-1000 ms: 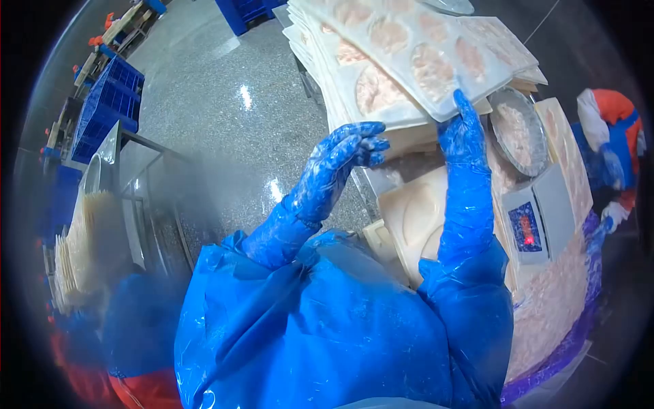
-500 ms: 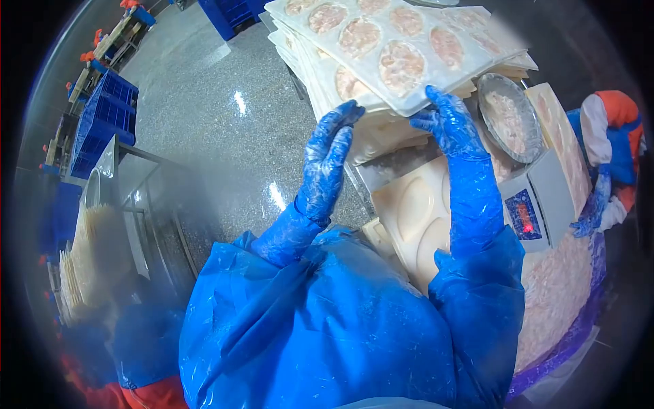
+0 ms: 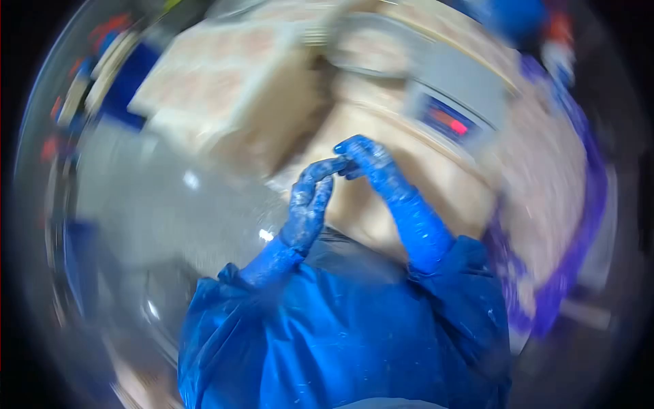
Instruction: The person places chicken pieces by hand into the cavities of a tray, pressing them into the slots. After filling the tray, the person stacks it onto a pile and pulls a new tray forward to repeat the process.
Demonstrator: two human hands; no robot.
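Beyond right hand [image 3: 375,165], scale display [image 3: 452,123] glows red, digits blurred; tray stack [image 3: 218,92] past left hand [image 3: 308,208]. Fingertips meet over pale tray [image 3: 360,213]; cannot tell if pinching.

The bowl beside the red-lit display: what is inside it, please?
The bowl contains a pale pink, meat-like mass; its top is visible but blurred. The mass covers the bottom, so nothing underneath can be seen.

Cobalt blue gown [image 3: 340,341], purple sheeting [image 3: 591,198] by pale pink meat [image 3: 538,170], cream tray [image 3: 357,198], red-lit display [image 3: 453,124].
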